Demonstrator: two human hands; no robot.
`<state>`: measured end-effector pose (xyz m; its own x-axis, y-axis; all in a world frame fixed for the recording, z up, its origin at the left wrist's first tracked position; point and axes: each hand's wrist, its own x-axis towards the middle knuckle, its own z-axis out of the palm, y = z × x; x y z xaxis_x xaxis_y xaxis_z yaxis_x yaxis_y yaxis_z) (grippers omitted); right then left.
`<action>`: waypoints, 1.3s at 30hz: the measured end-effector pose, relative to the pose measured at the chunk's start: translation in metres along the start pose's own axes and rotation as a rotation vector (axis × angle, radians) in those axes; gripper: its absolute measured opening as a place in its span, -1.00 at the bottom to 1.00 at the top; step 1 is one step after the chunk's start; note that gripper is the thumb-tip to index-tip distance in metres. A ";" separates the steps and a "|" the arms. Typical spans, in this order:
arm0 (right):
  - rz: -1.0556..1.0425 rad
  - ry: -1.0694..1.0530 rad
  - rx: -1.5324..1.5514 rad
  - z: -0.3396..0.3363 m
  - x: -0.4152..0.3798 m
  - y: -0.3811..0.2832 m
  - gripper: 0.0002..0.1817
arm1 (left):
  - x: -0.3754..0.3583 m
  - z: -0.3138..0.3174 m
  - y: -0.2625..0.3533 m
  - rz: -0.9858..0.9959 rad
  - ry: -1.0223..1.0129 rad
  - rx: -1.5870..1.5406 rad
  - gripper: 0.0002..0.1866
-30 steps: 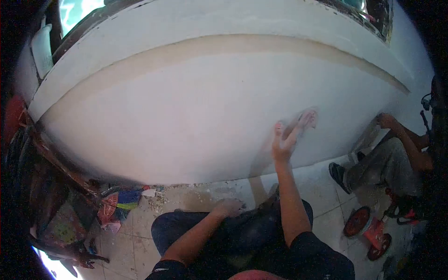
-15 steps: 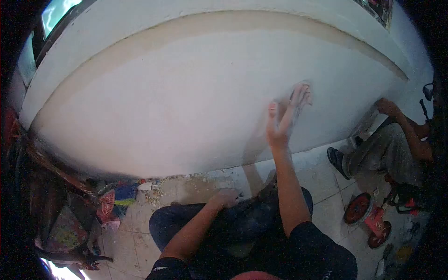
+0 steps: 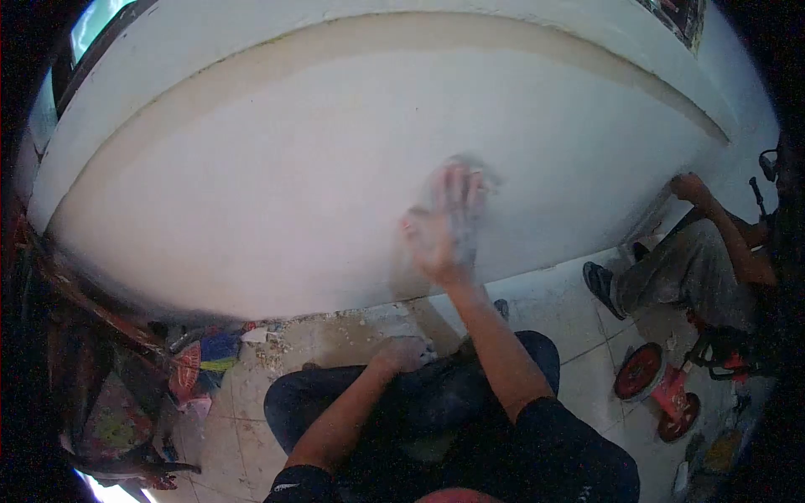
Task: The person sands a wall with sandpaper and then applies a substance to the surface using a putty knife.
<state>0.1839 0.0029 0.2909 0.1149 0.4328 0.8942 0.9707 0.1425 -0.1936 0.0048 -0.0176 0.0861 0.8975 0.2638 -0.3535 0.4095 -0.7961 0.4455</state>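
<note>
My right hand (image 3: 444, 222) lies against the white wall (image 3: 319, 184), its fingers stretched upward and blurred by motion. Under the fingertips shows the greyish edge of a thin sheet, which looks like sandpaper (image 3: 489, 178); most of it is covered by the hand. Pale dust coats that hand. My left hand (image 3: 404, 354), also dusty, rests low over my bent legs (image 3: 335, 390) with its fingers curled. Whatever it may hold is hidden.
Another person (image 3: 700, 260) sits at the right, a hand near the wall. Beside them stands a red wheeled thing (image 3: 667, 390) on the tiled floor (image 3: 579, 377). Crumbs lie along the wall's foot. Coloured bags or wrappers (image 3: 201, 365) and dark clutter (image 3: 105, 369) are at the left.
My right hand has slid left and slightly down across the wall. My left hand stays almost where it was. The other person has hardly moved.
</note>
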 end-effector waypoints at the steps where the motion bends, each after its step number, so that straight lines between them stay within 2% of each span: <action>1: 0.001 0.003 0.002 -0.004 0.006 0.010 -0.10 | 0.000 0.000 0.000 -0.007 -0.002 0.009 -0.55; 3: 0.133 0.185 0.048 -0.013 0.015 0.029 -0.14 | -0.003 -0.002 0.001 -0.007 -0.001 0.032 -0.56; 5: 0.145 0.187 0.064 -0.019 0.013 0.036 -0.17 | -0.005 -0.004 0.002 -0.008 0.003 0.054 -0.58; 7: 0.161 0.190 0.077 -0.020 0.010 0.035 -0.21 | -0.005 -0.004 0.001 -0.003 0.054 -0.116 -0.60; 8: 0.159 0.176 0.064 -0.017 0.008 0.030 -0.24 | -0.003 -0.004 0.001 -0.003 0.054 -0.117 -0.60; 10: 0.165 0.157 0.050 -0.012 0.003 0.015 -0.27 | -0.003 -0.005 0.001 -0.029 -0.031 0.084 -0.58; 12: 0.087 0.006 0.057 -0.007 -0.003 -0.001 -0.32 | 0.000 -0.005 0.000 -0.042 -0.025 0.050 -0.57; 16: 0.061 -0.056 0.040 -0.003 -0.004 -0.009 -0.37 | 0.000 0.000 -0.010 0.003 0.060 0.002 -0.52; 18: 0.058 -0.043 0.062 -0.007 0.000 0.001 -0.39 | 0.018 0.015 -0.017 -0.024 -0.022 0.008 -0.51; 19: 0.059 -0.042 0.061 -0.008 0.002 0.007 -0.39 | 0.025 0.020 -0.019 -0.052 -0.102 0.010 -0.50; 20: 0.051 0.043 0.032 -0.011 0.005 0.012 -0.38 | 0.024 0.026 -0.023 -0.048 -0.099 0.010 -0.50; 21: 0.044 0.125 0.007 -0.013 0.007 0.018 -0.38 | 0.005 0.003 -0.006 -0.024 -0.017 0.030 -0.50; 22: 0.042 0.122 0.008 -0.016 0.010 0.021 -0.38 | -0.006 -0.009 0.003 -0.003 0.065 0.049 -0.49; 23: 0.066 0.124 0.031 -0.021 0.012 0.022 -0.38 | -0.001 -0.001 -0.003 -0.005 0.065 0.043 -0.49; 25: 0.088 0.125 0.057 -0.023 0.012 0.022 -0.37 | 0.012 0.016 -0.017 -0.017 -0.018 0.119 -0.48; 29: 0.060 0.147 0.026 -0.022 0.014 0.021 -0.32 | 0.013 0.011 -0.013 -0.031 0.028 0.014 -0.49; 31: 0.062 0.152 0.029 -0.024 0.017 0.018 -0.30 | 0.017 0.008 -0.012 -0.035 -0.067 0.059 -0.52; 35: 0.119 0.094 0.026 -0.033 0.022 0.012 -0.22 | 0.006 -0.001 -0.005 -0.009 -0.018 0.108 -0.52; 38: 0.141 0.092 0.036 -0.039 0.030 0.009 -0.19 | 0.007 0.003 -0.007 -0.065 -0.020 -0.003 -0.54; 39: 0.153 0.095 0.036 -0.041 0.034 0.008 -0.18 | -0.002 -0.011 -0.001 -0.079 -0.065 -0.166 -0.55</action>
<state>0.2043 -0.0179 0.3361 0.2820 0.3662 0.8868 0.9321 0.1142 -0.3436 0.0039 -0.0111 0.0955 0.8514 0.2819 -0.4424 0.5043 -0.6722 0.5421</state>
